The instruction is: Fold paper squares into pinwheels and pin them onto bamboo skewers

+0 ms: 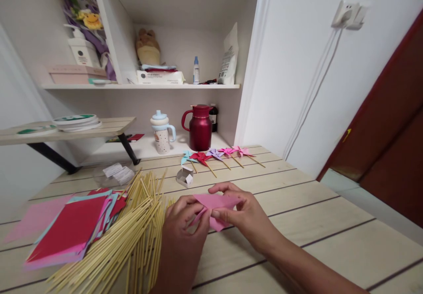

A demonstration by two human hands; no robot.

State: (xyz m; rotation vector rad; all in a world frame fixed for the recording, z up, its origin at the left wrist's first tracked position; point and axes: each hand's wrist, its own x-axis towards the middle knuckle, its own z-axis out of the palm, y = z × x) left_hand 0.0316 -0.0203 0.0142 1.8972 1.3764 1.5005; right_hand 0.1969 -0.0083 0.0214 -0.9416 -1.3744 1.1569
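A pink paper sheet [216, 201] is held between both hands above the table, its corners bent in toward the middle. My left hand [187, 221] pinches its left side, thumb and fingertips at the centre of the paper. From the right, my right hand [244, 212] grips the sheet, with the thumb pressed near the same centre and the index finger behind the far edge. Whether a pin sits under the thumbs is hidden. Just left of my left hand lies a large pile of thin wooden sticks [122, 232].
Several finished paper pinwheels on sticks [200, 157] lie in a row at the back. Nearby stands a small open box [185, 177]. Coloured paper sheets [71, 223] are stacked at left. Behind are a red jug [200, 129], a lidded cup [161, 137] and a low stand [112, 126].
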